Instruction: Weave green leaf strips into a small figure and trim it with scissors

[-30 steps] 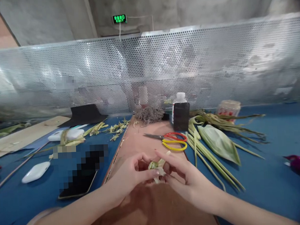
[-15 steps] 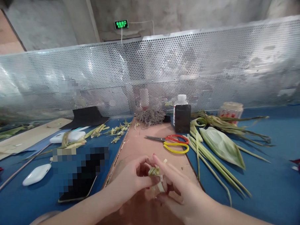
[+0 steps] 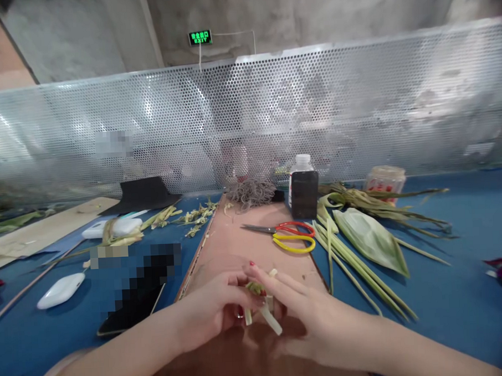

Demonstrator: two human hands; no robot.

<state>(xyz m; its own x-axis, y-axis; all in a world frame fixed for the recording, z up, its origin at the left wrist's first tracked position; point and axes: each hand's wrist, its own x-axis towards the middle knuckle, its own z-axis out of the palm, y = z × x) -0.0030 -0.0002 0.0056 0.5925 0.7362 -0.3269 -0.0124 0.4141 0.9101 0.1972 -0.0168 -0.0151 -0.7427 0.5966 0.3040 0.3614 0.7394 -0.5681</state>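
Observation:
Low in the middle of the head view, my left hand [image 3: 226,300] and my right hand [image 3: 295,308] meet over a brown board [image 3: 231,250]. Between them is a small piece woven from pale green leaf strips [image 3: 270,319], with strip ends sticking out below and above. Both hands have their fingers closed on this piece; the fingers partly cover it, so its full shape is hidden. Beyond my hands, scissors [image 3: 292,239] with one red and one yellow handle lie on the board. Long green leaf strips [image 3: 358,275] lie to the right of my right hand.
A dark bottle with a white cap [image 3: 304,191] stands behind the scissors, beside a tangle of grey cord [image 3: 251,193]. A broad leaf [image 3: 372,241] and a clear jar [image 3: 386,182] are on the right. A black phone [image 3: 139,298] and a white case [image 3: 61,290] lie left.
My hands have shifted slightly, and the right fingers now lie flatter across the woven piece. More of its pale strip ends show below the fingers.

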